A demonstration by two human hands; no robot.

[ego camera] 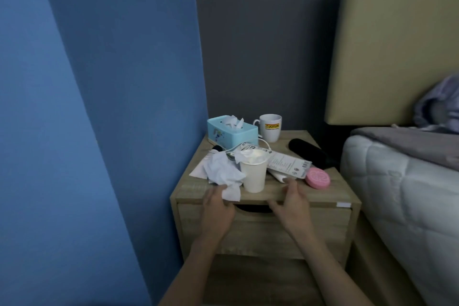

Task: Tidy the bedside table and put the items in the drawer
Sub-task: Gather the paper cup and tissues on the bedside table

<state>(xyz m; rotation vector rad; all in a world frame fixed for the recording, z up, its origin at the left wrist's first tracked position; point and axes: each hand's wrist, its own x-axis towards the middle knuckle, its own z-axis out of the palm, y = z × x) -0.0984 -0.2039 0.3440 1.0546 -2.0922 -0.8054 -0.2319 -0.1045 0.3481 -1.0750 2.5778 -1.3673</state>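
Pinching the crumpled tissue (223, 174) with the left hand (218, 206), lower centre, for clearing; holding the right hand (291, 202) loosely spread beside the paper cup (253, 177).

On the surface (285, 194) I counted one teal tissue box (231, 135), one white mug (270, 129), one paper cup (253, 176), one pink round tin (318, 177), one black cylinder (308, 153), one printed packet (288, 163) and a heap of crumpled tissues (221, 169) I could not number, above one drawer (260, 228).
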